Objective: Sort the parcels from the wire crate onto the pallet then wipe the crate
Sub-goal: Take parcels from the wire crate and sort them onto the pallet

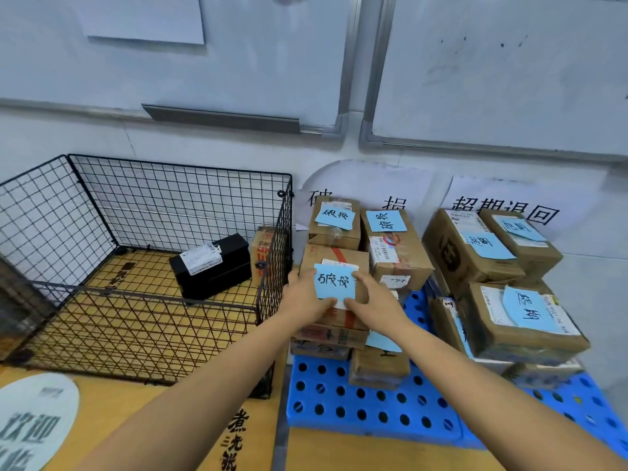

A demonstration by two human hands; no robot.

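parcel in hand [339, 258]: brown carton, lying flat on top of the stack at the left edge of the pallet [356, 416], on the near side of the left group. left hand [304, 297] and right hand [372, 302] grasp it from either side, fingers curled round its near corners, thumbs lying beside the blue note [334, 282] on its lid. the two-sided hold is judged to square it on the cartons below and keep the note face up.

left group: two more noted cartons behind it, toward the pallet's rear edge, under a wall sign [356, 185] whose characters appear to match the notes; so sorted by label, by judgement.

right group [455, 253]: cartons with other notes, under a second sign [509, 212], a narrow gap between the groups.

wire crate [102, 212]: just beside the pallet's left edge, top open. black parcel [214, 270], white label up, toward its rear right; brown parcel [263, 253] upright in the rear right corner. two remain, so sorting is unfinished and wiping not begun; no cloth in view.

room: the crate's right wall stands between those parcels and the pallet, so each likely needs lifting over the rim. the pallet's near edge is bare.
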